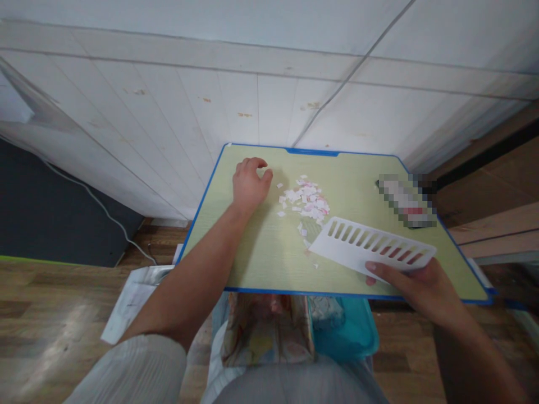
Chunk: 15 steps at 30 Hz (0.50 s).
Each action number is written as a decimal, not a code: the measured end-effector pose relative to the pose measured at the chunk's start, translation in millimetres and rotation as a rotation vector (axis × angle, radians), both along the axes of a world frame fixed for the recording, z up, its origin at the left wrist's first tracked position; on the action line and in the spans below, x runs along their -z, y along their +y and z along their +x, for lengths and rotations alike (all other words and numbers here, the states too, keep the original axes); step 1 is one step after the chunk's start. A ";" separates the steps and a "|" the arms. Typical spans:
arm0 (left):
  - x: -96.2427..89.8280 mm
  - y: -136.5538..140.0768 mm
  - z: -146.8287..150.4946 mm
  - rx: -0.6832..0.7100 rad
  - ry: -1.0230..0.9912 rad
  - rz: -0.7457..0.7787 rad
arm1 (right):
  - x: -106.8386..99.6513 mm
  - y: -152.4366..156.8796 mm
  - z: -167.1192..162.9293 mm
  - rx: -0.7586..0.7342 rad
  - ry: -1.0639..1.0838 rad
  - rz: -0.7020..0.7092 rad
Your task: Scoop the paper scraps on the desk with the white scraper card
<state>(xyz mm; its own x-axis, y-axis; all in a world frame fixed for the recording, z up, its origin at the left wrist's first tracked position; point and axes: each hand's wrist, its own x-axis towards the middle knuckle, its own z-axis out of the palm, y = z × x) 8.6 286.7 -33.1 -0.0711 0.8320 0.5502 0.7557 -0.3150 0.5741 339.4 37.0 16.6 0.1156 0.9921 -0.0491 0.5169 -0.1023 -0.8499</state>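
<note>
My right hand (412,283) grips a white slotted plastic piece (353,249) by its near right end, thumb lying on the plain side. Its row of oval slots faces up, and its far left corner reaches close to a pile of small white and pink paper scraps (309,199). Left of that pile, my left hand (251,182) rests over the table with fingers curled and a gap between thumb and forefinger. Nothing shows in that gap. A few scraps lie loose around the pile, some beside the white piece's left corner.
The low table (252,264) has a yellow-green top and a blue rim. A blurred-out flat object (406,202) lies on its right side. Below the near edge are a patterned open bag (269,336) and a turquoise basin (349,334). A white wall (236,101) stands behind.
</note>
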 end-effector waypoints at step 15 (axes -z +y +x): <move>-2.3 -2.5 -0.9 0.007 -0.009 -0.005 | 5.5 11.9 4.9 0.077 -0.109 0.080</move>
<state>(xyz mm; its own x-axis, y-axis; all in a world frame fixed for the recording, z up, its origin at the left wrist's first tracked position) 7.7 284.2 -30.8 -0.0706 0.8350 0.5457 0.7481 -0.3176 0.5827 344.3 48.9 11.1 0.1918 0.9803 0.0465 0.5996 -0.0795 -0.7963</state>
